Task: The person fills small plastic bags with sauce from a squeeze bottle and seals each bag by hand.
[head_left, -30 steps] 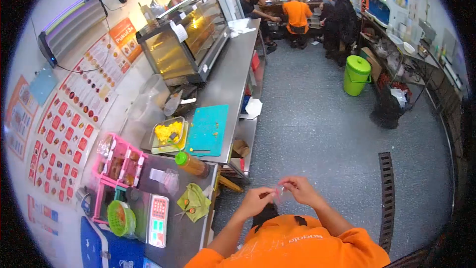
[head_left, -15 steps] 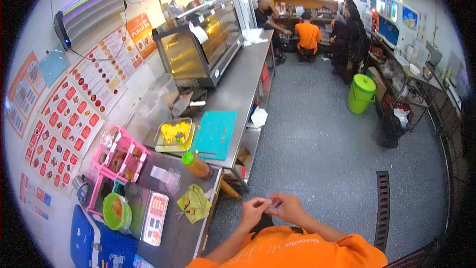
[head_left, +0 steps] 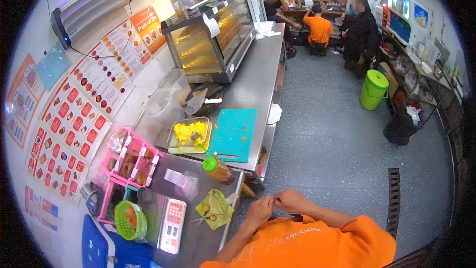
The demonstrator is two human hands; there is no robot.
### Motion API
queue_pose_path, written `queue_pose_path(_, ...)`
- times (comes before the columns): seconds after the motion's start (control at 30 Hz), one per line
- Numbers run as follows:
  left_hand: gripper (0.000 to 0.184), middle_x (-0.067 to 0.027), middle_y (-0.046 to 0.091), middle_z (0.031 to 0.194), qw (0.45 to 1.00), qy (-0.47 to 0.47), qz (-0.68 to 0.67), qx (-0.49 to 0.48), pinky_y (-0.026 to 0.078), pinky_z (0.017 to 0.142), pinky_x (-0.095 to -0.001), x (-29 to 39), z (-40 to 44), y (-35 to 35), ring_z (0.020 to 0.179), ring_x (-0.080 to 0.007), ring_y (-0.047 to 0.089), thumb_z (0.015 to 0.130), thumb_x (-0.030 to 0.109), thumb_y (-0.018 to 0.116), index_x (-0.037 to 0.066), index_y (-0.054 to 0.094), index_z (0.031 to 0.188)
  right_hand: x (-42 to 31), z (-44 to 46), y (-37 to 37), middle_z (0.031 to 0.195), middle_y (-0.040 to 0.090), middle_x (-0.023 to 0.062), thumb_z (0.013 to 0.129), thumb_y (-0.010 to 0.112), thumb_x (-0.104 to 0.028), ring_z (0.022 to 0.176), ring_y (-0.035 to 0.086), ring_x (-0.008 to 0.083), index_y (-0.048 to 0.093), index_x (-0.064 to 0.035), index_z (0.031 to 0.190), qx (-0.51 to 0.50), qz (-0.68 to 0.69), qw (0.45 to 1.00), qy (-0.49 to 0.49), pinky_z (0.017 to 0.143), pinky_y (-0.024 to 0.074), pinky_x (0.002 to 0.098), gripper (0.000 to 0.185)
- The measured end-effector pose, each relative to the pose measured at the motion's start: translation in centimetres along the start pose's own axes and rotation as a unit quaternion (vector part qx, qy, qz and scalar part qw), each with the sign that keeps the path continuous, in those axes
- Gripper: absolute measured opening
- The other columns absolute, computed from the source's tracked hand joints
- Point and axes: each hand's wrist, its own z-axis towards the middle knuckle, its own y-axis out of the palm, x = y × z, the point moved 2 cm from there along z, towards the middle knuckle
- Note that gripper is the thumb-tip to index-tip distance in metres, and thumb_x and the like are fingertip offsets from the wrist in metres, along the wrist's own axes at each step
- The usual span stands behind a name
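Observation:
In front of my orange shirt, my left hand point(head_left: 261, 209) and my right hand point(head_left: 290, 200) meet, fingers closed in a pinch with the fingertips almost touching. Whatever lies between them is too small to make out. Left of my hands, on the dark table, a green cloth point(head_left: 216, 209) lies with orange-handled scissors point(head_left: 208, 213) on it. Close by stand a white digital scale point(head_left: 172, 226) and a bottle with a green cap point(head_left: 218, 170). Flat clear plastic bags point(head_left: 187, 183) rest behind the scale.
A teal cutting board point(head_left: 233, 135) and a glass dish of yellow pieces point(head_left: 189, 133) sit on the steel counter, before a display case point(head_left: 208, 39). Pink baskets point(head_left: 130, 161) and a green basket point(head_left: 130, 220) stand left. A green bin point(head_left: 374, 90) and several people are farther off.
My view has shifted, so the counter appears farther right. The pale translucent bit seen between my fingers is hardly visible now. My right hand has turned, its fingers more curled.

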Motion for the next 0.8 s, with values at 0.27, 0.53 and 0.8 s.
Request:
queue_pose_path(0.27,0.023,-0.0222,0.063,0.077,0.997,0.024,-0.019,0.065,0.048,0.063,-0.0516,-7.0,0.6,-2.4,0.072,-0.0428,0.061,0.089,0.022,0.052,0.002,0.057,0.079,-0.5,7.2,5.1,0.071,0.063,0.0245,0.085,0.054,-0.029,0.066,0.062,0.0444,0.065,-0.0046,0.086,0.105,0.004,0.993,0.047,0.062,0.0493,0.0543,0.027)
queue_pose_path(0.53,0.035,-0.0244,0.063,0.067,0.979,-0.134,0.138,0.061,0.050,0.064,-0.0541,-7.4,3.4,-7.0,0.066,-0.0429,0.064,0.083,0.034,0.053,0.003,0.067,0.073,-4.4,9.6,5.3,0.096,0.067,0.0218,0.081,0.056,-0.011,0.088,0.063,0.0383,0.065,-0.0032,0.087,0.365,0.060,0.927,-0.060,0.075,0.0503,0.0488,0.013)
queue_pose_path(0.8,0.030,-0.0171,0.062,0.061,0.998,0.035,0.015,0.050,0.049,0.056,-0.0456,-6.4,4.4,-9.2,0.058,-0.0381,0.061,0.085,0.033,0.062,0.007,0.060,0.070,-3.2,11.4,7.2,0.098,0.069,0.0057,0.089,0.063,-0.013,0.097,0.065,0.0182,0.070,-0.0004,0.102,0.093,0.711,0.662,0.218,0.084,0.0535,0.0386,0.019)
